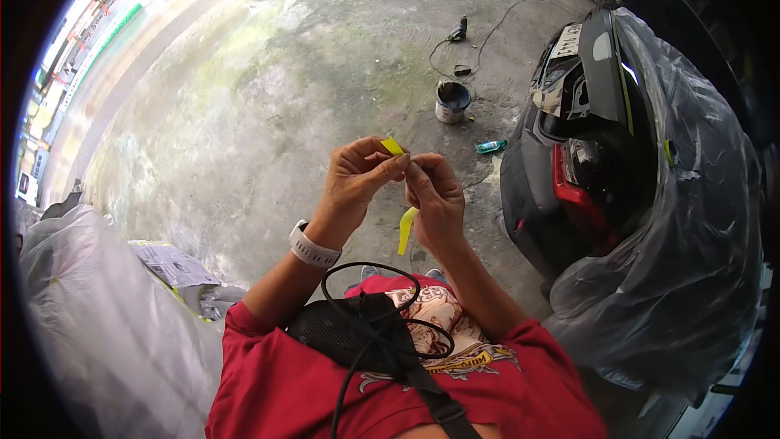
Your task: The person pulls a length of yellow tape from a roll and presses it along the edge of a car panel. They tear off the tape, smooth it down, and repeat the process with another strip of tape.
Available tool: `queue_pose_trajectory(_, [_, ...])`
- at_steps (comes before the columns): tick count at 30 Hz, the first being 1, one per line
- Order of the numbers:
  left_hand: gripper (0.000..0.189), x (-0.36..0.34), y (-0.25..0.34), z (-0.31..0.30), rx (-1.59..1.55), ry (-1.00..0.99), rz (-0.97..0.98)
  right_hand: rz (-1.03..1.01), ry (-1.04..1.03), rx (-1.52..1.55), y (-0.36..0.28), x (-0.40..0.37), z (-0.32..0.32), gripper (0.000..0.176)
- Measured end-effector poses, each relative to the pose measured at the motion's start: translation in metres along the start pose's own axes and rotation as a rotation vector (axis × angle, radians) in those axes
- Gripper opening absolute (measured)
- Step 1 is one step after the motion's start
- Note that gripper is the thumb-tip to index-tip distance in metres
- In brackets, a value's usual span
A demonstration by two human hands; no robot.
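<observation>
A strip of yellow tape (405, 232) hangs below my right hand (439, 199), and a short yellow end (392, 146) shows at the fingers of my left hand (357, 175). Both hands are raised over the floor in front of my chest, thumbs and fingertips pinched and touching each other. My left hand grips the upper yellow piece; my right hand is closed on the tape. Whether the two yellow parts are one strip is hidden by the fingers. A white watch (314, 247) is on my left wrist.
At right stands a dark car part-covered in plastic sheeting (691, 138). A bucket (452, 102), a green bottle (491, 146) and a corded tool (459, 30) are on the concrete floor (268, 114). More plastic sheeting (114, 309) and newspaper (175, 266) lie at left.
</observation>
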State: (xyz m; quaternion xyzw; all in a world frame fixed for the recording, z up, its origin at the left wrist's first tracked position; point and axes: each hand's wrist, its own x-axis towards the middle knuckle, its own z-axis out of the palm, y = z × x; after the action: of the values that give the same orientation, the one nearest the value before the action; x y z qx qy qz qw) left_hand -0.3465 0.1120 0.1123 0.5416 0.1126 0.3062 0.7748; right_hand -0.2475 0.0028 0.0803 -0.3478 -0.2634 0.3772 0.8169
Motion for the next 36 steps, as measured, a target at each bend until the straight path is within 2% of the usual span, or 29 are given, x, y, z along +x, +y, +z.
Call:
queue_pose_trajectory(5, [0.012,-0.001,0.0,0.008,0.021,0.05,0.019,-0.057,0.012,0.009,-0.002,-0.002,0.003,0.003])
queue_pose_trajectory(12, [0.006,0.004,0.002,0.009,0.091,0.094,0.106,-0.007,0.032,0.013,-0.002,-0.004,0.0,0.002])
queue_pose_trajectory(14, [0.006,0.009,0.008,0.006,0.175,0.194,0.152,-0.007,0.033,0.02,-0.001,-0.005,-0.001,0.001])
queue_pose_trajectory(18, [0.01,0.02,0.02,-0.009,0.109,0.267,0.234,0.015,0.065,0.003,-0.002,-0.007,-0.003,0.002])
queue_pose_trajectory(21, [0.014,0.017,0.02,-0.01,0.016,0.284,0.185,0.026,0.085,0.009,-0.002,-0.006,-0.003,0.003])
queue_pose_trajectory(22, [0.014,0.014,0.018,-0.006,0.016,0.282,0.186,0.028,0.099,0.008,-0.002,-0.006,-0.002,0.003])
queue_pose_trajectory(24, [0.019,0.006,0.012,0.005,-0.005,0.169,0.025,0.025,0.096,0.011,-0.002,-0.005,0.001,0.003])
queue_pose_trajectory(25, [0.019,0.002,0.008,0.006,-0.006,0.168,0.025,0.023,0.094,0.013,-0.002,-0.005,0.002,0.003])
queue_pose_trajectory(27, [0.016,-0.002,-0.003,0.006,0.076,-0.025,-0.03,0.034,0.074,0.009,-0.004,-0.006,0.0,0.003])
queue_pose_trajectory(29, [0.011,-0.003,-0.006,0.004,0.031,-0.041,-0.018,0.045,0.057,0.006,-0.002,-0.008,0.0,0.004])
queue_pose_trajectory(32, [0.002,-0.002,-0.004,0.003,0.152,0.03,0.058,0.006,0.061,-0.052,0.004,-0.006,-0.001,0.006])
queue_pose_trajectory(34, [0.006,-0.001,0.005,0.002,0.337,0.065,0.125,0.04,0.002,-0.185,0.006,-0.003,-0.003,0.017])
queue_pose_trajectory(36, [0.005,-0.001,0.013,0.001,0.418,0.065,0.183,0.035,-0.008,-0.166,0.007,-0.001,-0.006,0.023])
